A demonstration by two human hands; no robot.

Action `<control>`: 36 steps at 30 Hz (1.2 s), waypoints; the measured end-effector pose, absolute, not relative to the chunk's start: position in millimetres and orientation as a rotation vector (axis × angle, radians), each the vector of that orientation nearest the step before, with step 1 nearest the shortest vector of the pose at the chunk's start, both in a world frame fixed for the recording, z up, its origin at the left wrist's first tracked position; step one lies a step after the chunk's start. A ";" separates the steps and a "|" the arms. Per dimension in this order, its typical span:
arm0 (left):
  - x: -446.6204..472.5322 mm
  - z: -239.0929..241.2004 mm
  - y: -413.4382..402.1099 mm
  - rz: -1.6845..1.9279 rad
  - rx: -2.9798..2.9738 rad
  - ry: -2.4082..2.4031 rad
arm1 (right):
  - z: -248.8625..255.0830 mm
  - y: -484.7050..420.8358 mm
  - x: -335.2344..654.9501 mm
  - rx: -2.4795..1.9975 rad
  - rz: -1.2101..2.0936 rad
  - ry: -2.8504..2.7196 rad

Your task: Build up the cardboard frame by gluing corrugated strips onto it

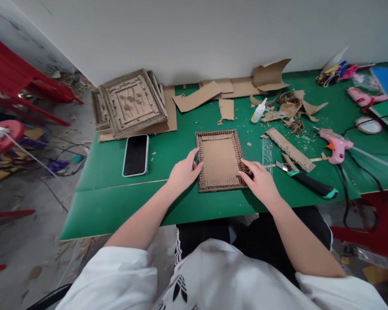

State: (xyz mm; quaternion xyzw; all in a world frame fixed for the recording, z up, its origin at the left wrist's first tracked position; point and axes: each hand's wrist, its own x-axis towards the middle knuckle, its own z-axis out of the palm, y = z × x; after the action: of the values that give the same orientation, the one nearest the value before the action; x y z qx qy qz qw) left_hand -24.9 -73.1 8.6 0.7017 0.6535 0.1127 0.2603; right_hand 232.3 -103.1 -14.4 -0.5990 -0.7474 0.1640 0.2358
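Observation:
A rectangular cardboard frame (220,161) lies flat on the green table in front of me, its raised border made of corrugated strips around a plain brown base. My left hand (185,171) holds its left side, with the thumb on the inner border and the index finger along the edge. On the right side, my right hand (260,180) grips the border between thumb and fingers; some of those fingertips are hidden. Close to my right hand are a utility knife (310,183) with its blade out and a clear plastic ruler (267,153).
A phone (136,155) lies on the left, below a stack of decorated cardboard frames (132,105). Cardboard scraps (294,107) and a glue bottle (259,111) are farther back. At the right sit a pink glue gun (336,145) with its cord and a tape roll (369,125).

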 end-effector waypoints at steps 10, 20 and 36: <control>-15.8 12.9 -69.1 0.197 1.980 1.712 | -9.0 -83.7 240.3 -1.704 0.460 -2.025; -44.3 56.7 2.0 0.187 2.309 1.884 | 23.9 -30.0 272.2 -1.746 0.393 -1.882; -5.4 31.0 19.4 -0.170 2.581 1.782 | -20.1 -17.3 278.6 -1.639 0.242 -2.049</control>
State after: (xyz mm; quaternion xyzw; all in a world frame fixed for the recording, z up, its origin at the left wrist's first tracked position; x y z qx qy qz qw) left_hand -5.4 19.4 31.0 0.8218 0.5672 -0.0543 0.0001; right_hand 278.6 -17.3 -20.1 -0.6021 -0.7529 0.0890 0.2506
